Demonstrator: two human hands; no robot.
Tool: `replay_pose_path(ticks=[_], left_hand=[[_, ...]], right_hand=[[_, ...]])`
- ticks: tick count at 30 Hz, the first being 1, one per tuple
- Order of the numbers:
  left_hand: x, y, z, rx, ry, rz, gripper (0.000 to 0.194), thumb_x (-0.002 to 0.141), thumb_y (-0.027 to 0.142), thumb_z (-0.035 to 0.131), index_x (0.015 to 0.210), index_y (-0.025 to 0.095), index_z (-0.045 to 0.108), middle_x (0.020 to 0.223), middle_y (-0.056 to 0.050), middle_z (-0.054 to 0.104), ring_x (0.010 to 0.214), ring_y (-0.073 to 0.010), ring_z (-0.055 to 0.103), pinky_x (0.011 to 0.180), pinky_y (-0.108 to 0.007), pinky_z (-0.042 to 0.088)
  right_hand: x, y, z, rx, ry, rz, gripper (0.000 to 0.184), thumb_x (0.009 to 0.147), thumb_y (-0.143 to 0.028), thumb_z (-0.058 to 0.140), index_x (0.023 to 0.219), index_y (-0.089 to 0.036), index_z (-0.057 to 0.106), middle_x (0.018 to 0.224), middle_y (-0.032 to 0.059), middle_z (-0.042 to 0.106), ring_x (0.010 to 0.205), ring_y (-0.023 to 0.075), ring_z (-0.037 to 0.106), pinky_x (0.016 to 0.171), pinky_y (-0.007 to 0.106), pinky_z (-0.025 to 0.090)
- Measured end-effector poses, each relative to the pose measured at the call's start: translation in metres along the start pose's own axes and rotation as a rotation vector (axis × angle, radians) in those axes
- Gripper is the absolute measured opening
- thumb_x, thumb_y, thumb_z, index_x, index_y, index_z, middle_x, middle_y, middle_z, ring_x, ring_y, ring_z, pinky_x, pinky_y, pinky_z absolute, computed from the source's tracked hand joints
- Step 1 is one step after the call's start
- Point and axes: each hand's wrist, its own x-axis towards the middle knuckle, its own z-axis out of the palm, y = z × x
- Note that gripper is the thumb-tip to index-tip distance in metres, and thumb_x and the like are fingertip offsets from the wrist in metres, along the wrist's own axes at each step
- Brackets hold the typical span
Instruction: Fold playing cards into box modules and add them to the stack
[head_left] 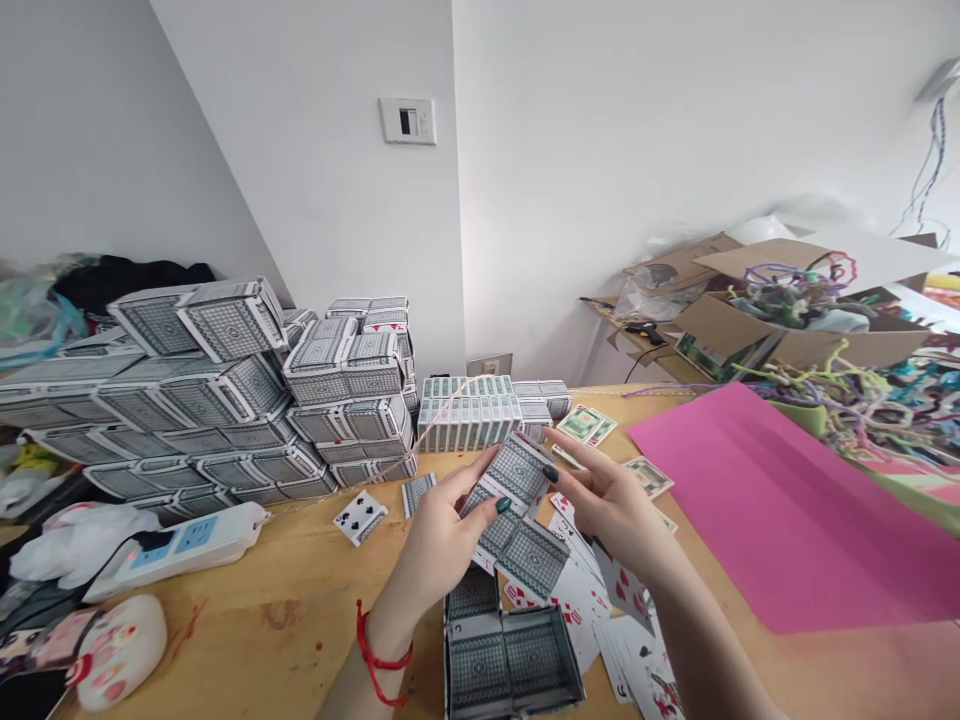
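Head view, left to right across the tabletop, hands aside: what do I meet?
Power strip, loose spade card, green-and-white block, green cards, pink sheet.

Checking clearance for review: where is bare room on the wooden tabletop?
Bare wood shows between the white plastic power strip and left hand; a narrower patch borders the flat magenta sheet. Loose playing cards crowd the middle.

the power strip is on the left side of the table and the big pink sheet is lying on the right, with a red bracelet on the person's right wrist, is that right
Not quite: the head view shows the red bracelet on the left wrist.
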Motion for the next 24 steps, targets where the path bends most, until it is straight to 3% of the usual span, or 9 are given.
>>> replay_pose_path(ticks=[6, 14, 20, 24], left_hand=[[0.001, 0.000, -0.006, 0.008, -0.008, -0.039, 0.043, 0.074, 0.013, 0.054, 0.116, 0.021, 0.058, 0.121, -0.003, 0.059, 0.114, -0.0229, 0.051, 0.099, -0.038, 0.038], [0.004, -0.004, -0.007, -0.013, 0.006, -0.052, 0.040, 0.075, 0.012, 0.054, 0.114, 0.022, 0.060, 0.120, -0.002, 0.060, 0.115, -0.0226, 0.050, 0.100, -0.038, 0.036], [0.004, -0.001, -0.006, -0.071, 0.076, -0.123, 0.040, 0.073, 0.009, 0.054, 0.112, 0.016, 0.060, 0.111, -0.006, 0.065, 0.106, -0.0230, 0.057, 0.091, -0.035, 0.043], [0.004, 0.000, -0.005, -0.054, 0.085, -0.093, 0.041, 0.072, 0.006, 0.052, 0.111, 0.016, 0.058, 0.107, -0.007, 0.065, 0.099, -0.0210, 0.059, 0.086, -0.033, 0.044]], right_hand=[[-0.001, -0.006, 0.008, -0.069, -0.083, -0.043, 0.046, 0.081, -0.044, 0.048, 0.120, -0.020, 0.056, 0.073, 0.0016, 0.062, 0.041, 0.0051, 0.025, 0.038, 0.020, 0.021], [0.001, 0.004, 0.018, 0.032, -0.091, 0.038, 0.057, 0.078, -0.051, 0.049, 0.125, -0.017, 0.050, 0.072, 0.0027, 0.061, 0.038, 0.0035, 0.019, 0.035, 0.019, 0.017], [-0.001, 0.002, 0.022, -0.051, -0.052, 0.012, 0.056, 0.078, -0.047, 0.052, 0.124, -0.016, 0.051, 0.055, -0.0031, 0.048, 0.040, 0.0058, 0.022, 0.037, 0.019, 0.019], [-0.002, 0.002, 0.023, -0.022, -0.075, -0.016, 0.053, 0.079, -0.046, 0.051, 0.124, -0.018, 0.049, 0.052, -0.0069, 0.038, 0.040, 0.0062, 0.022, 0.037, 0.019, 0.019]])
